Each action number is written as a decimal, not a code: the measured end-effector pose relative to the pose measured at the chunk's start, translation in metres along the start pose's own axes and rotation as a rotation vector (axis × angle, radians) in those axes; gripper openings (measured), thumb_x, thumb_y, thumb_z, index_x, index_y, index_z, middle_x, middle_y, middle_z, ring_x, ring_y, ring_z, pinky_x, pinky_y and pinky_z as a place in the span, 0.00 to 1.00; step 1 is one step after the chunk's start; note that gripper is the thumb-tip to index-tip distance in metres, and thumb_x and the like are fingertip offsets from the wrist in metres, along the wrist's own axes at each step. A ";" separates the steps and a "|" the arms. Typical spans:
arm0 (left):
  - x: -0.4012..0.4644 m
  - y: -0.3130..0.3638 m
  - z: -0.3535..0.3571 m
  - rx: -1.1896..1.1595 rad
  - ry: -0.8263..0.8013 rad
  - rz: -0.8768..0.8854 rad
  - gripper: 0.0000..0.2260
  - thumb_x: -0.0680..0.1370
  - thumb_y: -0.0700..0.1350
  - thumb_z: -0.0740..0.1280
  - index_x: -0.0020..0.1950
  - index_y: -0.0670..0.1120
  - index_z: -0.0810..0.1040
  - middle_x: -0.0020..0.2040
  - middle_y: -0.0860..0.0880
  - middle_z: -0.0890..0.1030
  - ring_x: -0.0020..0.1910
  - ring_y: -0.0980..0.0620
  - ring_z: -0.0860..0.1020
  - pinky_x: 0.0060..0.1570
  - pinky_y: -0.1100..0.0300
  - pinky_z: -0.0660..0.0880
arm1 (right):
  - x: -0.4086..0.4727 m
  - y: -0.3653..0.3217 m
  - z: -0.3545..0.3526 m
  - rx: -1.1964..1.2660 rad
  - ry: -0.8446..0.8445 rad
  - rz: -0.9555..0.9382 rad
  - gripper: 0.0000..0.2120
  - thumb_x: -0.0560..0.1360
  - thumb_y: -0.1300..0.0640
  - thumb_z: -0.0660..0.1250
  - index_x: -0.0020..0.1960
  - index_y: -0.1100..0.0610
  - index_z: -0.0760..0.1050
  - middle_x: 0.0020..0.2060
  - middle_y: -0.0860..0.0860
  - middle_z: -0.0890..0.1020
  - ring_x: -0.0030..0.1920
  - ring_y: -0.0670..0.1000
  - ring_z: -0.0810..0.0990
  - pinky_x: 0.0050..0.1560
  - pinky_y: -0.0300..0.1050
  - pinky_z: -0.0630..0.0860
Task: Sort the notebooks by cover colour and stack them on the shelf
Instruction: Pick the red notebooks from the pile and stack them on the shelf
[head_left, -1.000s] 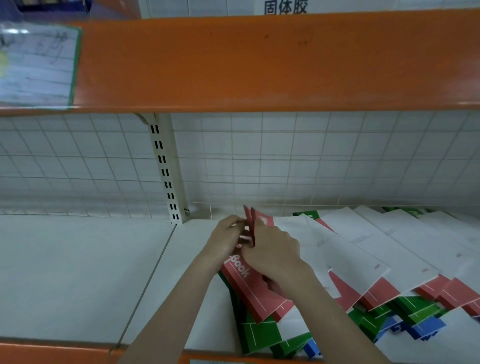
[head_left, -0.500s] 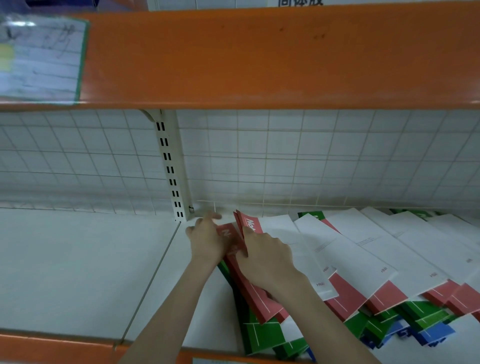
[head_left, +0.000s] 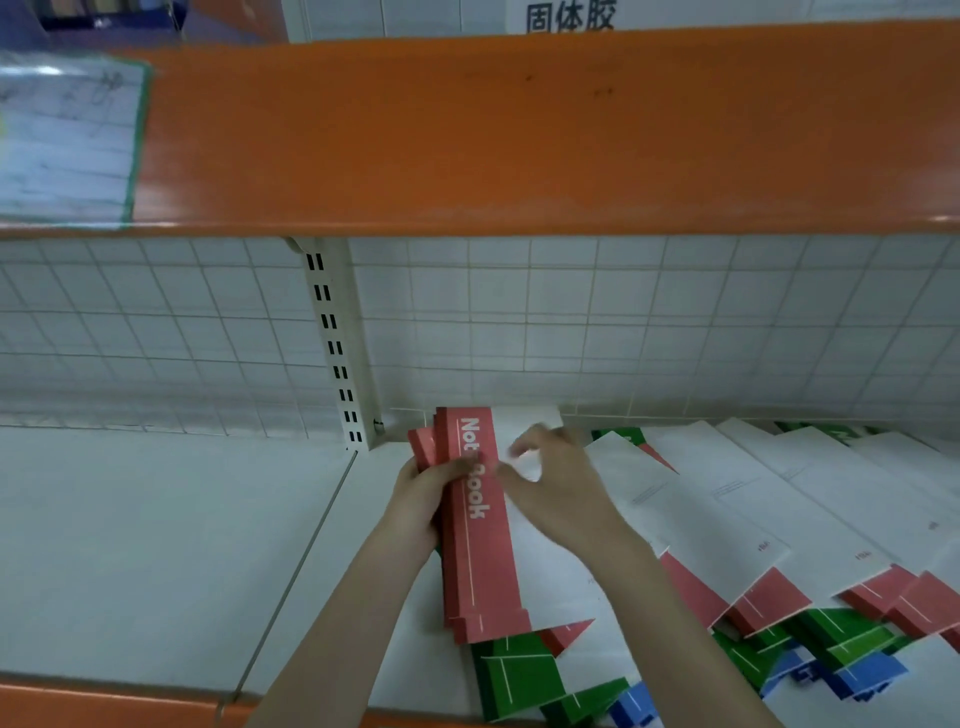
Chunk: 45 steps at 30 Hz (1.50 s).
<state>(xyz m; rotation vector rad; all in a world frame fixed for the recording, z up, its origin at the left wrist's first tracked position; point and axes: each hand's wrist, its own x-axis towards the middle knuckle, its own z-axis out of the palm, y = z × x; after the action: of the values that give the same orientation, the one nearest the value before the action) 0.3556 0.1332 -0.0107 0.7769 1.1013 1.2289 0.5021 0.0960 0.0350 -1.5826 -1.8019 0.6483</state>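
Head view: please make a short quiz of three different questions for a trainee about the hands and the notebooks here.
1. True or false: the left hand grips the stack of red notebooks by its left edge.
2. Which colour lies directly under the near end of that stack? A) green B) yellow C) black
3. Fill in: the right hand rests on the ______ part of the top cover.

Key
1. True.
2. A, the green notebooks.
3. White; its fingers are bent, but whether they pinch the cover cannot be told.
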 end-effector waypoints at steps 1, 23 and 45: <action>-0.002 0.003 0.000 -0.026 -0.026 0.020 0.13 0.68 0.39 0.74 0.52 0.42 0.81 0.45 0.42 0.85 0.42 0.42 0.84 0.36 0.53 0.80 | 0.004 0.005 -0.008 -0.031 0.092 0.029 0.21 0.74 0.48 0.67 0.64 0.53 0.68 0.62 0.52 0.69 0.54 0.49 0.75 0.49 0.41 0.73; -0.021 -0.006 0.048 0.214 -0.040 0.456 0.18 0.59 0.56 0.77 0.47 0.56 0.80 0.43 0.53 0.84 0.44 0.53 0.83 0.46 0.55 0.80 | -0.001 0.030 -0.028 0.701 0.296 -0.193 0.12 0.68 0.48 0.72 0.50 0.49 0.81 0.42 0.42 0.85 0.43 0.43 0.84 0.42 0.32 0.77; -0.017 0.003 0.053 0.704 -0.153 0.162 0.16 0.82 0.58 0.50 0.59 0.49 0.68 0.52 0.49 0.78 0.44 0.53 0.79 0.35 0.61 0.72 | -0.029 0.055 -0.030 0.228 0.277 0.384 0.20 0.82 0.49 0.50 0.66 0.62 0.66 0.47 0.54 0.77 0.39 0.43 0.75 0.25 0.28 0.66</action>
<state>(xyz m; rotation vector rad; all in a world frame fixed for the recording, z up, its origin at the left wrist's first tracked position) 0.4045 0.1228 0.0126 1.4900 1.3760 0.8808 0.5633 0.0736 0.0110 -1.7742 -1.1906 0.7365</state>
